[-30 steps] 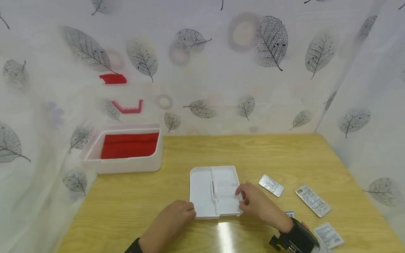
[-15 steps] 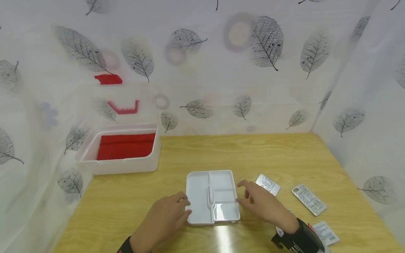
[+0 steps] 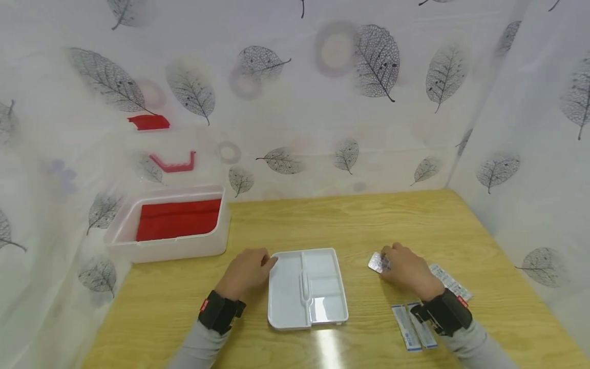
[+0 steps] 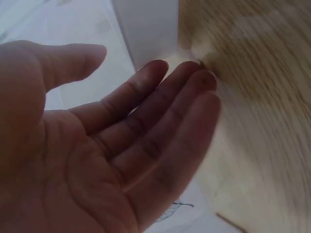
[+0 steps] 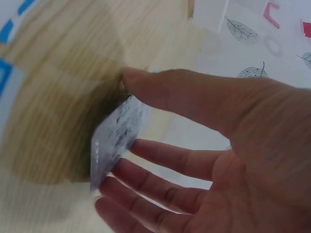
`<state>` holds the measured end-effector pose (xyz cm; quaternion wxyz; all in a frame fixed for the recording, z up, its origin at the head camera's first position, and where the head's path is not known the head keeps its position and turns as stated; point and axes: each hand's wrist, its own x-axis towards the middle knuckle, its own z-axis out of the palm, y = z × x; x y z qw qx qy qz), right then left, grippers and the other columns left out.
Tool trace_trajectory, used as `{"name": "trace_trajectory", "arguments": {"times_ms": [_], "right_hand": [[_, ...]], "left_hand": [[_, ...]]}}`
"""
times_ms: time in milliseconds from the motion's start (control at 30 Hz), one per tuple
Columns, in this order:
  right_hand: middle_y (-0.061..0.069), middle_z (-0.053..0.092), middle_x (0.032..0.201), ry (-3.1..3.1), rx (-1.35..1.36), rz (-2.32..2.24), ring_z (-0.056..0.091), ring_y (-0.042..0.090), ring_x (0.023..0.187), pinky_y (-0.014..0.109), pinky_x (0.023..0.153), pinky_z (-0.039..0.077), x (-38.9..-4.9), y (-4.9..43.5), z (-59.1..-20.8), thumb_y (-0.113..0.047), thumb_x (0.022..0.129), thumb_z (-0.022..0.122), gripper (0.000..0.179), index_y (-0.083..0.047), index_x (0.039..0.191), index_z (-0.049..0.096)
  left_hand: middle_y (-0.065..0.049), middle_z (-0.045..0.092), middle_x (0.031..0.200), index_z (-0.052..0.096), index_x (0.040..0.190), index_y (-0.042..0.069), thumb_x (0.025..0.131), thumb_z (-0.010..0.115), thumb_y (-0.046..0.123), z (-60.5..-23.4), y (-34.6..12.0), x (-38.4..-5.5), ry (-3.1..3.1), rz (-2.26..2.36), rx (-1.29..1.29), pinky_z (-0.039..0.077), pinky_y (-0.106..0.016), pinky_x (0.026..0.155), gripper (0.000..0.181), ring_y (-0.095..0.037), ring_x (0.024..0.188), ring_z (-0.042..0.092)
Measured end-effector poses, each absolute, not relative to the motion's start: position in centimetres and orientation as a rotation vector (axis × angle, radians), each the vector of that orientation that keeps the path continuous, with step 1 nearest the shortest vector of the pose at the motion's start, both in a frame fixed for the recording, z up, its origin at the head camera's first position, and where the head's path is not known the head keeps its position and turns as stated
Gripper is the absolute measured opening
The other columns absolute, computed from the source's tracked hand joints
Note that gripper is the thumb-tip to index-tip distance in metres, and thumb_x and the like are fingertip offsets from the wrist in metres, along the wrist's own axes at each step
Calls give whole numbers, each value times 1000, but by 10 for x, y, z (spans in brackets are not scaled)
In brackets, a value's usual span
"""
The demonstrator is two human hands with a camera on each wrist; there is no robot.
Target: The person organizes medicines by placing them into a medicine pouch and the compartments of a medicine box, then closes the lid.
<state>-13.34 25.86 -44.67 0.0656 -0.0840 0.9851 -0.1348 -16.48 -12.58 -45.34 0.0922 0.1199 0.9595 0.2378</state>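
Taking the white divided tray [image 3: 286, 292] as the clock's centre, twelve pointing away from the person, the right hand [image 3: 407, 269] works at between two and three o'clock. It grips a silvery blister pack [image 3: 378, 263] between thumb and fingers; the pack stands tilted, and dark print runs across its face, too blurred to read. A second blister pack [image 3: 452, 285] lies at three, its rows of lettering too small to make out and its nearer side partly hidden by the right hand and wrist. Between three and four, two slim packets [image 3: 406, 330] carry blue markings, illegible here; the black right wristband [image 3: 446, 311] overlaps the top of one.

The left hand [image 3: 246, 271] is near the tray's edge between nine and ten, its fingers loosely extended, holding nothing; I cannot tell whether it touches the rim. A small red tag [image 3: 204, 305] marks the left wristband [image 3: 218, 311].

Near ten o'clock sits a whitish bin [image 3: 180, 246] with a red piece [image 3: 180, 220] inside, against a leaf-printed curtain [image 3: 295, 113].
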Motion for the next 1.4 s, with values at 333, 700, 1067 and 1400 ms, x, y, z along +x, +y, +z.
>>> {"name": "trace_trajectory", "arguments": {"times_ms": [333, 700, 1067, 1400], "right_hand": [[5, 58, 100, 2967, -412, -539, 55, 17, 84, 38, 75, 52, -137, 242, -435, -20, 80, 83, 45, -2, 118, 66], [3, 64, 112, 2905, -674, -907, 65, 23, 102, 37, 82, 55, -142, 177, -414, -19, 86, 81, 53, -7, 132, 60], [0, 60, 112, 2954, -797, -783, 62, 16, 95, 30, 77, 53, -148, 136, -426, -14, 82, 83, 63, -15, 141, 59], [3, 57, 111, 2984, -843, -673, 57, 15, 93, 28, 74, 53, -154, 128, -448, -5, 77, 87, 57, -12, 129, 68]], "left_hand": [[1, 49, 73, 59, 80, 13, 104, 56, 30, -476, -140, -191, 2661, 828, 301, 38, -30, 61, 30, -16, 68, 49], [1, 51, 71, 61, 82, 13, 104, 58, 32, -480, -151, -195, 2520, 967, 290, 39, -29, 61, 29, -16, 67, 50], [2, 52, 71, 62, 83, 15, 104, 57, 33, -478, -151, -198, 2512, 972, 303, 39, -29, 59, 28, -15, 65, 51], [0, 54, 73, 62, 84, 15, 104, 57, 32, -477, -154, -197, 2503, 979, 292, 39, -30, 61, 27, -17, 68, 52]]}}
